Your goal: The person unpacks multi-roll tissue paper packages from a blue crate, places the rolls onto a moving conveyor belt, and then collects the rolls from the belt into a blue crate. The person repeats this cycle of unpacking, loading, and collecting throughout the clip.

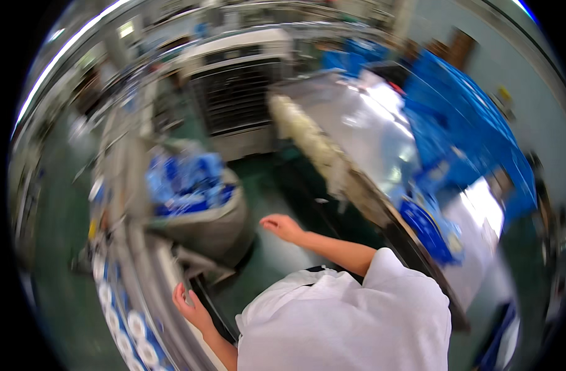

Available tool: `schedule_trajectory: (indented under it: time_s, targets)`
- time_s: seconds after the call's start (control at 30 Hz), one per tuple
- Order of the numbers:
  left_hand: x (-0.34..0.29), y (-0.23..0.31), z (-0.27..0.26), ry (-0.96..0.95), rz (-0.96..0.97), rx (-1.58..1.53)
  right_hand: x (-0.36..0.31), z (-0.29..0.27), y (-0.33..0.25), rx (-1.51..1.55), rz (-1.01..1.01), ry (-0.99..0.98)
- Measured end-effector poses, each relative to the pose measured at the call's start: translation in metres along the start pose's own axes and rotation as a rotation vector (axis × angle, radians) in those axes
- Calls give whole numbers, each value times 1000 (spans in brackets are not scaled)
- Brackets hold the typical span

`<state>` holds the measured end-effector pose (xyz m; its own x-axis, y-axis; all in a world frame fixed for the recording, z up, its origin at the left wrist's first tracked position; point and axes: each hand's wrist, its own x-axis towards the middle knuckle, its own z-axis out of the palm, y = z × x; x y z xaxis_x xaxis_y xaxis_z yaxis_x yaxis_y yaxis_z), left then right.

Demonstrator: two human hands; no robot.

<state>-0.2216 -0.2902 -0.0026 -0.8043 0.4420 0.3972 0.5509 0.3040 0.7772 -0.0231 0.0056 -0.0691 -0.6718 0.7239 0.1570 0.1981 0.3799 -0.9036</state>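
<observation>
My left hand (pixel 193 308) is at the inner edge of a conveyor line (pixel 134 247), its fingers apart and nothing in them. Blur hides whether it touches the edge. Ahead of my body, my right hand (pixel 284 227) hangs over the floor with loosely bent fingers and no visible object in it. Left of that hand stands a large grey-beige sack-like container (pixel 218 230), with crumpled blue plastic film (pixel 190 179) heaped in its top. White rolls in blue-and-white packs (pixel 144 343) lie in rows along the conveyor at lower left.
A shiny metal table (pixel 338 114) with a worn, padded-looking edge runs along my right. On it lie large blue plastic sheeting (pixel 462 117) and a blue printed bag (pixel 426 229). A slatted grey-white machine (pixel 236 93) stands ahead, and green floor (pixel 258 179) lies between.
</observation>
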Motion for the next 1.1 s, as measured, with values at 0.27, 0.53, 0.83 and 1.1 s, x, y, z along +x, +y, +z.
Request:
schedule_trajectory:
  time_s: [0.27,0.53,0.83,1.1]
  targets:
    - [-12,118,158,-618,207,-243,-213,-346,113,-515,367,1116]
    - [-109,286,322,-904,591,-312,-414,-456,206,-213,1351,-196]
    - [-334,394,486,-1453,1464,-155,-474,-541,208,-839,873,134]
    - [-368,425,548,-1336,1600,239,-549,-553,176,-1164,862,-180]
